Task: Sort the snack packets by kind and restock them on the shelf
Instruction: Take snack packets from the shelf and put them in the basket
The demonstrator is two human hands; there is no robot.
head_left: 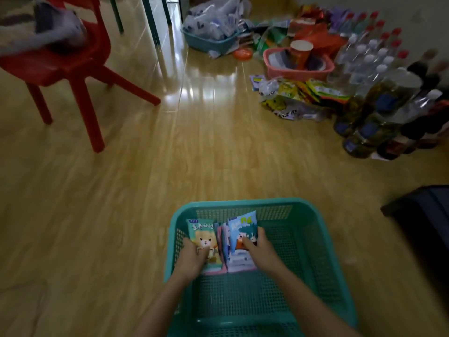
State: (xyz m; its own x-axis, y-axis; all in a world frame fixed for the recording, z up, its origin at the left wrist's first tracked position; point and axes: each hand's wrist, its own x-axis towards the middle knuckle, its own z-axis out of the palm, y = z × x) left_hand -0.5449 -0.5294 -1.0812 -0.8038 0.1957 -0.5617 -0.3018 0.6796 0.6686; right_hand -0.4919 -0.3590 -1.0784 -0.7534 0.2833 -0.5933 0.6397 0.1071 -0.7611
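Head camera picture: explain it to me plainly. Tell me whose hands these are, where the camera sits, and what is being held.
No machine here: a person wears one camera on the head, looking forward and down. The left hand holds a green packet with a cartoon bear; the right hand holds a blue packet. A few more packets stand between them, all inside a teal basket on the wooden floor. Further off are a red chair, a pink basket, loose snack packets and bottles.

Three baskets: two teal [303,251] [209,42], one pink [296,71]. One red chair [73,66]. Two hands [192,259] [260,251].
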